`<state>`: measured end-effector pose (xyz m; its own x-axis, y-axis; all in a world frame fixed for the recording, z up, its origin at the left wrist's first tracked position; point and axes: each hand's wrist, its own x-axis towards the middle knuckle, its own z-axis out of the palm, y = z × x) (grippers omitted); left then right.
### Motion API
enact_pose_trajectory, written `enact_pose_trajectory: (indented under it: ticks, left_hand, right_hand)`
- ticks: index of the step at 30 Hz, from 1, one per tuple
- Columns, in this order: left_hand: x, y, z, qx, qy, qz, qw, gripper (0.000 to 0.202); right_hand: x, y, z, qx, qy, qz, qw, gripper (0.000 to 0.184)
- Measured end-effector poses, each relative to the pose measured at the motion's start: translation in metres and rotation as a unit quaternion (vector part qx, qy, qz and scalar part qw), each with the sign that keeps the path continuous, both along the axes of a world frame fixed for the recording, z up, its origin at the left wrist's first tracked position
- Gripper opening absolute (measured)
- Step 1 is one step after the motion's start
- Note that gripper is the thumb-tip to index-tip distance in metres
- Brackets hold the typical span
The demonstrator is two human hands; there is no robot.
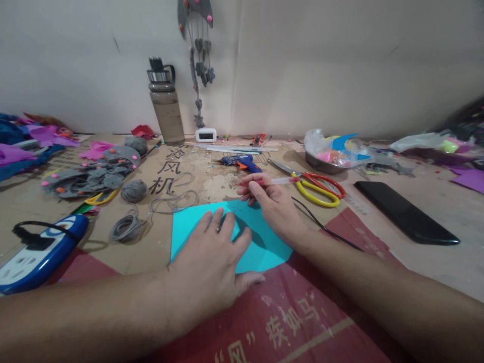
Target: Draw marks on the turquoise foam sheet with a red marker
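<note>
My left hand lies flat with fingers spread on a turquoise sheet. A ring shows on one finger. Beneath its fingertips a smaller turquoise piece seems to rest on the sheet, mostly covered by the hand. In my right hand is a red pen with a clear barrel, pinched between thumb and fingers above the sheet's far right part. The pen lies nearly level, its red end by the fingers pointing left. Just beyond this hand are a blue glue gun and large red-and-yellow-handled scissors.
Left of the sheet are grey yarn balls, a felt piece and a power strip. A bottle and small clock stand by the wall. To the right, a metal bowl and black phone lie near a cable.
</note>
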<state>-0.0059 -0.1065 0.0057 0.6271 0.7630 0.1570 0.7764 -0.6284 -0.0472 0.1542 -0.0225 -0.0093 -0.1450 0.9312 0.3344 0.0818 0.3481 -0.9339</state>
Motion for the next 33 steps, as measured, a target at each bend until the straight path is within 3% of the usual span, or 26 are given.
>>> enact_pose_trajectory:
  ticks: [12,18,33]
  left_hand:
    - [0.002,-0.006,0.005,0.062,0.071,-0.016,0.995,0.060]
    - [0.003,-0.007,0.005,0.059,0.083,0.005,0.995,0.060]
    - [0.002,-0.006,0.013,0.045,0.118,0.029,0.992,0.062]
  right_hand:
    - [0.001,-0.009,0.001,0.098,-0.172,0.038,0.979,0.024]
    - [-0.001,-0.010,0.002,0.164,-0.292,0.018,0.942,0.024]
    - [0.002,-0.008,0.003,0.150,-0.233,-0.019,0.961,0.031]
